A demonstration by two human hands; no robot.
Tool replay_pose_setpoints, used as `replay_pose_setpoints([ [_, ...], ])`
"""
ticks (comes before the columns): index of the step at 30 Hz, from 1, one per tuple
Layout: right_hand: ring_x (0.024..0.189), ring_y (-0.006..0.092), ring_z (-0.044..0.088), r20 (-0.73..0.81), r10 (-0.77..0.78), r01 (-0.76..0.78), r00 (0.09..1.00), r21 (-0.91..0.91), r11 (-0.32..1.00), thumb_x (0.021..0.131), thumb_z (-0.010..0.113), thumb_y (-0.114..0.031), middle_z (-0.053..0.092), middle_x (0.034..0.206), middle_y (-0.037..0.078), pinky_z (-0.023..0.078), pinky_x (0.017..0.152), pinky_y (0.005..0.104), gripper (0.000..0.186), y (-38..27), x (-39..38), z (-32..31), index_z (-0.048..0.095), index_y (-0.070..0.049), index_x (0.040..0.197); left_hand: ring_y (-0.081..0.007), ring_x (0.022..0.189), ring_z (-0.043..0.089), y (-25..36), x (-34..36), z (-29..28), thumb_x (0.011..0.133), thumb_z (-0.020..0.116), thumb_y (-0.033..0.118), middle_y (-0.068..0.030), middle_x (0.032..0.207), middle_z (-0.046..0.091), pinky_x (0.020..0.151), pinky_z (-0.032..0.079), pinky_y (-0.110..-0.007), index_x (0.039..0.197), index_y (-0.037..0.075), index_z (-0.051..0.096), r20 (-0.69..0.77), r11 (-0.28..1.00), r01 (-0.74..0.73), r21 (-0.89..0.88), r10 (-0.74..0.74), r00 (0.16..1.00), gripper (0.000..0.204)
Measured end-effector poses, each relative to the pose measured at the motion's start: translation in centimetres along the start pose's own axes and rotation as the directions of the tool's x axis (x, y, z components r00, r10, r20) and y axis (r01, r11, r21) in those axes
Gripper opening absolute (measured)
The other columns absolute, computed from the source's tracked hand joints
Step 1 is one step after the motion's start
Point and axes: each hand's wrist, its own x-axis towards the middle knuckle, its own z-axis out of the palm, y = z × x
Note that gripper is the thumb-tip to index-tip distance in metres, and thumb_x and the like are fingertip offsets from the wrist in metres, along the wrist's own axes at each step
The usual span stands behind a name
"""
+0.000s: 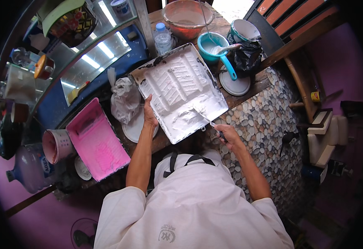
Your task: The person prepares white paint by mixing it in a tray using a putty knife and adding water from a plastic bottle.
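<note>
A paint tray [173,89] with a ribbed slope, coated in thick white paint, lies tilted at an angle across the table in front of me. My left hand [149,112] grips its left rim, the thumb over the edge and the other fingers hidden below. My right hand [228,135] is closed round the dark handle of a putty knife [208,119]. Its paint-covered end rests in the white paint [187,116] at the tray's near end. Just past the tray's far right corner sits a turquoise dipper [211,45] holding a white-smeared brush [227,48].
To my left lie a pink-coated paint tray [100,145], a knotted plastic bag [125,99] and a round white lid [137,128]. Beyond the white tray stand a water bottle [162,39], an orange basin [187,20] and a paint bucket [243,31]. A glass display case [94,54] borders the left.
</note>
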Motion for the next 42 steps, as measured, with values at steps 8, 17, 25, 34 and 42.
replay_pose_setpoints([
  [8, 0.087, 0.0368, 0.065, 0.056, -0.754, 0.440, 0.655, -0.839, 0.321, 0.081, 0.062, -0.025, 0.068, 0.094, 0.021, 0.050, 0.079, 0.0427, 0.035, 0.1, -0.1, -0.2, 0.066, 0.002, 0.101, -0.0300, 0.112, 0.057, -0.1, 0.2, -0.8, 0.087, 0.056, 0.039, -0.0139, 0.126, 0.057, 0.099, 0.044, -0.043, 0.134, 0.003, 0.044, -0.033, 0.999, -0.042, -0.016, 0.041, 0.999, 0.060],
  [17, 0.085, 0.0371, 0.066, 0.068, -0.752, 0.306, 0.656, -0.935, 0.182, 0.077, 0.064, -0.021, 0.068, 0.093, 0.021, 0.051, 0.081, 0.0421, 0.030, -2.0, -1.2, 0.8, 0.069, 0.000, 0.098, -0.0316, 0.112, 0.057, -0.3, 0.5, -0.5, 0.086, 0.054, 0.041, -0.0158, 0.125, 0.057, 0.100, 0.043, -0.045, 0.134, 0.002, 0.043, -0.004, 1.000, 0.024, -0.011, -0.024, 1.000, 0.063],
  [25, 0.073, 0.0361, 0.065, 0.201, -0.769, 0.326, 0.607, -0.945, 0.011, 0.077, 0.059, -0.019, 0.067, 0.079, 0.019, 0.052, 0.069, 0.0472, 0.023, -3.3, -1.8, 1.0, 0.069, -0.005, 0.092, -0.0298, 0.113, 0.057, 0.0, -0.4, 0.4, 0.086, 0.055, 0.037, -0.0131, 0.127, 0.057, 0.099, 0.044, -0.043, 0.136, 0.005, 0.043, -0.008, 0.999, -0.006, -0.035, 0.005, 1.000, 0.060],
  [34, 0.075, 0.0308, 0.064, 0.349, -0.760, 0.302, 0.548, -0.930, -0.209, 0.081, 0.048, -0.013, 0.064, 0.079, 0.016, 0.048, 0.065, 0.0462, 0.019, -4.2, -1.3, 1.9, 0.064, -0.006, 0.088, -0.0301, 0.111, 0.058, -0.2, 0.5, -1.4, 0.086, 0.057, 0.039, -0.0141, 0.125, 0.058, 0.098, 0.045, -0.043, 0.134, 0.003, 0.044, -0.014, 1.000, -0.024, -0.020, 0.023, 1.000, 0.061],
  [42, 0.078, 0.0320, 0.064, 0.420, -0.736, 0.312, 0.530, -0.904, -0.292, 0.082, 0.048, -0.008, 0.062, 0.085, 0.015, 0.049, 0.067, 0.0438, 0.017, -4.7, -2.5, 2.5, 0.063, -0.003, 0.087, -0.0301, 0.112, 0.057, -0.4, -0.2, -0.4, 0.087, 0.054, 0.042, -0.0142, 0.126, 0.057, 0.099, 0.044, -0.043, 0.135, 0.001, 0.042, -0.021, 0.999, -0.039, 0.018, 0.039, 0.999, 0.064],
])
